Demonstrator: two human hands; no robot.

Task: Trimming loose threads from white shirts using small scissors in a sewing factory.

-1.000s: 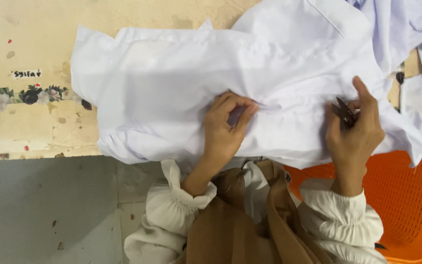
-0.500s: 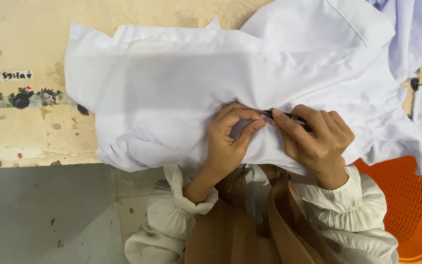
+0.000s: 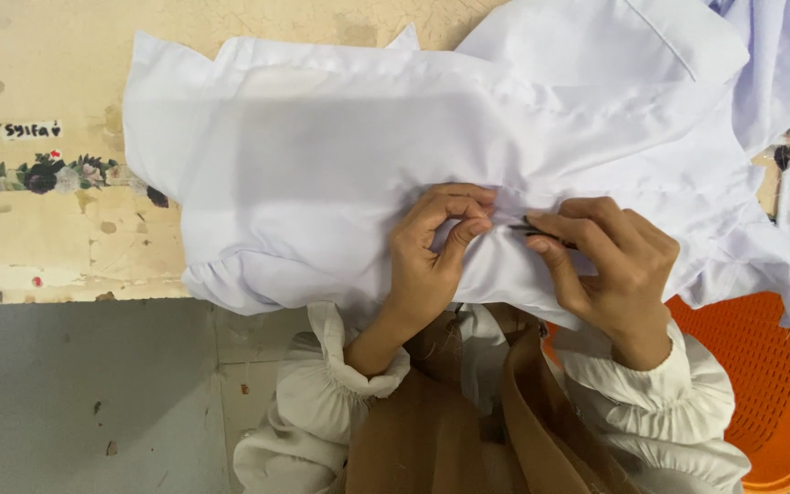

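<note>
A white garment (image 3: 340, 155) lies spread over a worn cream table (image 3: 57, 101). My left hand (image 3: 432, 256) pinches a fold of its cloth near the front edge, thumb and fingers closed on the fabric. My right hand (image 3: 610, 265) holds a small dark metal tool (image 3: 537, 230), thin like thread snips, with its tip at the pinched seam right next to my left fingers. Both hands rest on the garment and nearly touch. My cream sleeves with gathered cuffs and a brown apron show below.
More white cloth (image 3: 779, 64) is piled at the upper right. An orange perforated plastic chair or basket (image 3: 761, 384) stands at the lower right. A flower sticker strip (image 3: 38, 174) marks the table's left side. Grey floor (image 3: 75, 402) lies below the table edge.
My right hand has moved left with the dark tool from the garment's right part to the seam beside my left hand. The left hand stays pinching the cloth.
</note>
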